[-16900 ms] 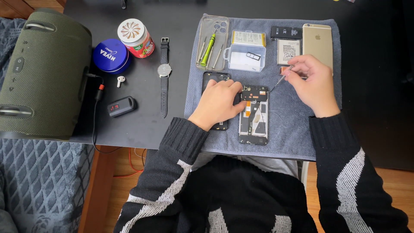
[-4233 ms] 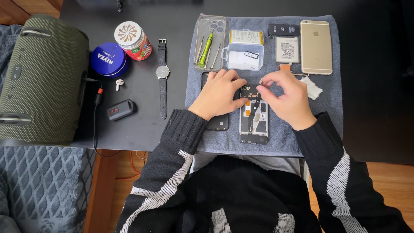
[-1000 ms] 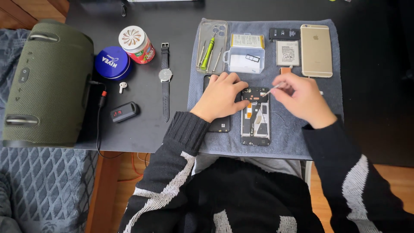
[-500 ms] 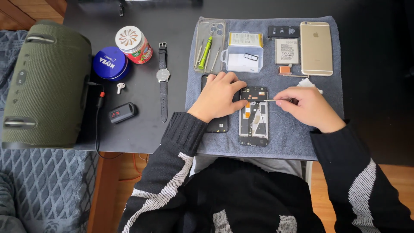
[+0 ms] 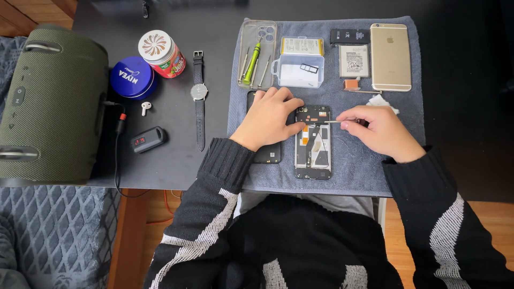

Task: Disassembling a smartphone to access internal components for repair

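The left hand (image 5: 267, 119) is lying flat, fingers spread loose, pressing the open phone (image 5: 313, 142) — right beside, the right hand (image 5: 377, 128) is pinching thin tweezers (image 5: 334, 121) over it.

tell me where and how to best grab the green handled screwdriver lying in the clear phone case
Pinch the green-handled screwdriver by its thick green handle, coming straight down from above. It lies flat, roughly lengthwise inside the clear phone case, with slimmer metal tools close on both sides, so fingers probably fit best around the wider handle; the case's low rim blocks a sideways approach.
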